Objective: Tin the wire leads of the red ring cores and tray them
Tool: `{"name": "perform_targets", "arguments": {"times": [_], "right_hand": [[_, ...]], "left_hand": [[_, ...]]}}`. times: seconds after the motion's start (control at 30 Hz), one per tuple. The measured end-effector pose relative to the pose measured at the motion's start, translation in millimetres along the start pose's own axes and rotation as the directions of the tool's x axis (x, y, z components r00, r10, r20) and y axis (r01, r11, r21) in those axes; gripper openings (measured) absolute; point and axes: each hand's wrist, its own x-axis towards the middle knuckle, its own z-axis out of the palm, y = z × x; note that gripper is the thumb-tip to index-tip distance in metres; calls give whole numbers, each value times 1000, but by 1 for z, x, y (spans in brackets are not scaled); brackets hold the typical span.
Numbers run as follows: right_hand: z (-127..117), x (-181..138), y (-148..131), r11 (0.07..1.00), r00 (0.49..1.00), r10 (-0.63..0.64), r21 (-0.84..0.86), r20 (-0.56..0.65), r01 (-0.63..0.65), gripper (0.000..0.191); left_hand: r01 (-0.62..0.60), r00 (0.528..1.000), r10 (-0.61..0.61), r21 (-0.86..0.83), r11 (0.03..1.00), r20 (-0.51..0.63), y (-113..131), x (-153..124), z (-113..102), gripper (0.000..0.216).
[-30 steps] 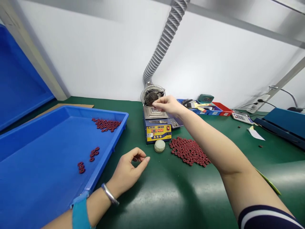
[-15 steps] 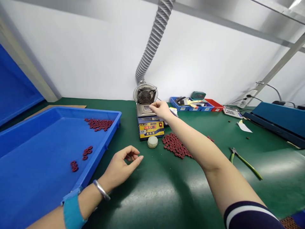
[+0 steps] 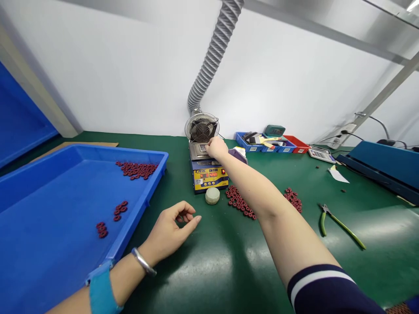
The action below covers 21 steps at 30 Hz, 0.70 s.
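My right hand (image 3: 216,148) reaches over the metal top of a yellow-and-blue machine (image 3: 211,178) with a red digital display, which looks like a solder pot. Its fingers are pinched together, and what they hold, if anything, is hidden. My left hand (image 3: 176,226) hovers low over the green table, fingers loosely curled and thumb apart, with nothing in it. Just in front of the machine sits a round pale tin (image 3: 212,196). Small dark-red ring parts (image 3: 240,203) lie in a pile to its right, partly covered by my right forearm.
On the left stands a large blue tray (image 3: 62,209) with more red rings in it. A fan (image 3: 202,130) with a grey duct is behind the machine. Green-handled cutters (image 3: 340,224), small blue bins (image 3: 253,148), a red bin (image 3: 299,146) and a calculator (image 3: 322,154) are on the right.
My right hand has dipped slightly at the machine's top, and its forearm has swung left, showing more rings on its right. The display digits differ. My left hand has barely moved.
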Motion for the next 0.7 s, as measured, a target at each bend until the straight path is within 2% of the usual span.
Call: {"name": "perform_targets", "arguments": {"times": [0.1,0.17,0.3,0.37,0.4,0.43,0.53,0.6,0.7], "right_hand": [[-13,-9,-5,992,1000,-17,126,24,13,11],[-22,-28,-6,970,997,-48,242,68,31,17],[-29,-102,2,881,972,-140,472,187,36,17],[-27,-150,12,698,943,-221,715,250,-26,15],[-25,-173,17,636,937,-259,771,233,-16,16],[-23,-194,22,611,938,-293,791,185,35,14],[-19,-241,34,680,920,-392,673,0,290,10],[-18,-256,38,724,885,-460,546,-72,421,12],[-18,-267,40,733,846,-521,448,-113,511,13]], "left_hand": [[7,1000,-7,-31,1000,-5,1,1,-1,17],[25,999,-26,-83,996,-18,2,1,-1,17],[91,995,-98,-254,963,-19,5,1,-2,24],[123,992,-127,-363,924,12,8,-2,-2,29],[138,990,-137,-424,895,35,10,-4,-1,30],[156,988,-142,-488,859,67,13,-7,-1,30],[208,977,-136,-590,780,166,24,-14,3,26],[233,969,-138,-577,783,204,31,-18,5,23],[251,959,-144,-496,831,245,38,-23,4,22]]}}
